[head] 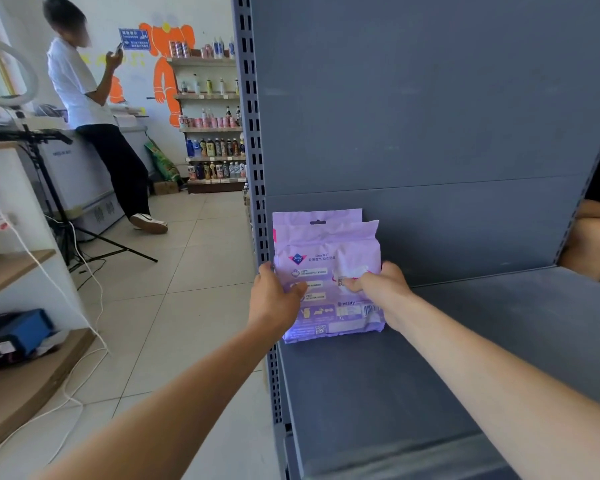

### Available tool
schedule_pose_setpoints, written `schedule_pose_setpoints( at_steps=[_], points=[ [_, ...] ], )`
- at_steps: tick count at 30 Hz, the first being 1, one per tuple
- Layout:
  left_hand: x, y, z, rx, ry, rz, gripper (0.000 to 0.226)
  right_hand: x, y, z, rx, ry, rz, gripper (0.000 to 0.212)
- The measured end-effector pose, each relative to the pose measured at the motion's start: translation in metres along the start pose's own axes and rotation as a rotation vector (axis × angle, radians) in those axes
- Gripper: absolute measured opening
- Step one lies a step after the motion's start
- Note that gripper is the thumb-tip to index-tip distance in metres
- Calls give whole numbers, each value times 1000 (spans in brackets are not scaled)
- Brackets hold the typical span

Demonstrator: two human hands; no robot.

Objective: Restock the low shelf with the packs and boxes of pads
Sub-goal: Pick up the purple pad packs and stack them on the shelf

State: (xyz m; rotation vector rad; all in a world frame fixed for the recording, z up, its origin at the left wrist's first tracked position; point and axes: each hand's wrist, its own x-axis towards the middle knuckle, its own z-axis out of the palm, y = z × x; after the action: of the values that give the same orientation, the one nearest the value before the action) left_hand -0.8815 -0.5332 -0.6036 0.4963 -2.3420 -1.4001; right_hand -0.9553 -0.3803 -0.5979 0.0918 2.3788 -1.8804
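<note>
Lilac plastic catches the light on the pack [326,258] of pads, which stands on the grey shelf [430,358] at its far left corner. It sits close to the back panel [430,133] and just beside the perforated upright [253,133]. The left hand [274,296] grips the pack's left edge, thumb laid across the printed face and fingers curled round the side. The right hand [378,285] holds the right edge the same way, its fingers bent over the front near the label.

The step in hand looks like seating and squaring this pack in its slot, so the restock is at an early stage: most of the shelf carries nothing else in view. A second lilac top edge [357,214] shows just behind the first, probably another pack, though I cannot be sure.

The pack is upright with its long axis vertical. The header with the hang-hole points up and the base rests on the shelf. The side with the barcode and the small printed panels faces the camera.

Next, I judge, both hands need to let go gently so the soft pack does not topple forward, then fetch the next item and place it just to the right.
</note>
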Motion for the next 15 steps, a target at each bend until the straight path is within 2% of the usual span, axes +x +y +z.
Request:
schedule_pose_setpoints(
  at_steps=[4, 6, 12, 14, 15],
  points=[
    [-8, 3, -3, 49, 2, -72, 57, -8, -1, -8, 19, 19, 26, 54],
    [-14, 7, -5, 111, 45, -51, 56, -12, -1, -15, 27, 30, 21, 56],
    [-50, 30, 2, 586, 310, 354, 55, -42, 4, -69, -137, 57, -46, 63],
    [-66, 48, 18, 616, 289, 459, 51, -64, 13, -103, -308, 69, -68, 62],
    [-76, 57, 30, 607, 227, 509, 44, -78, 20, -122, -421, 58, -67, 63]
  ],
)
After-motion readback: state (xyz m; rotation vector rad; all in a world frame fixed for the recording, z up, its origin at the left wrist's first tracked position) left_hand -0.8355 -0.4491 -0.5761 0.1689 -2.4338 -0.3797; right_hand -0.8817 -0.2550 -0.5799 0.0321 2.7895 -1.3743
